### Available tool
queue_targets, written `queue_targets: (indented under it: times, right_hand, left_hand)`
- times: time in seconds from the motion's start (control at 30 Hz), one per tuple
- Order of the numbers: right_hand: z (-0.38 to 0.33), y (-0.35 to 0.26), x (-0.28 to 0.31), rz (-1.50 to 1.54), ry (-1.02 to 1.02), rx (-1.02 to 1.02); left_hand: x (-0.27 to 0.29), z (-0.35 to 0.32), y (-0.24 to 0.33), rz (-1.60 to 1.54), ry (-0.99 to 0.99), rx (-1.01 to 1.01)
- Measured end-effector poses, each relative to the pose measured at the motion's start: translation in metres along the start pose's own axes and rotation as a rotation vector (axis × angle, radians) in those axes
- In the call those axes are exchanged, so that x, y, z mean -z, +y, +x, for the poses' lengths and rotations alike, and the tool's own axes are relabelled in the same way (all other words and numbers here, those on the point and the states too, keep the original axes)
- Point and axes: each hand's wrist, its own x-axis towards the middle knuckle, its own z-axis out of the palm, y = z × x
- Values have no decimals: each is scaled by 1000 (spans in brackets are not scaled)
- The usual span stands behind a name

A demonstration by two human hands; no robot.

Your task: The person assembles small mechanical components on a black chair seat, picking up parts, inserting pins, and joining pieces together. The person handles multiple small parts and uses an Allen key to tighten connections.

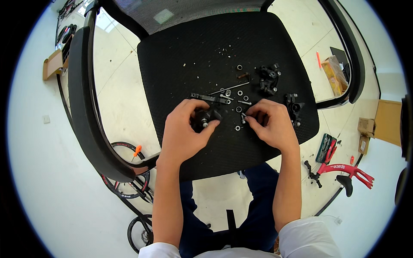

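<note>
My left hand (183,131) is closed around a black metal part (211,115) that resembles a bicycle brake caliper, with a silver bolt head facing me. In a pinch between thumb and fingertips, my right hand (275,124) grips a small silver bolt (243,119) just above the chair seat (185,73). Between and beyond the hands lie a flat black metal arm (205,98), a thin hex key (232,87), loose bolts (244,102) and several small washers (238,109). More black caliper-like parts (269,79) rest to the right, one (294,109) near the seat's edge.
Black armrests (81,103) flank the seat, and a mesh backrest (189,13) rises at the far side. On the floor are a bicycle wheel (115,189) at left, a red bike frame (344,168) and cardboard boxes (366,127) at right.
</note>
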Motion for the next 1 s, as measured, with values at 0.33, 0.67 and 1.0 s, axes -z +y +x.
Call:
queue_targets:
  times: [0.33, 0.67, 1.0]
  right_hand:
    - [1, 6, -2, -38, 5, 55]
    - [2, -5, -6, 193, 59, -89]
    - [8, -10, -8, 826, 41, -74]
  left_hand:
    - [-9, -1, -7, 38, -13, -123]
    - [-2, 6, -12, -590, -56, 280]
    - [3, 7, -6, -773, -92, 360]
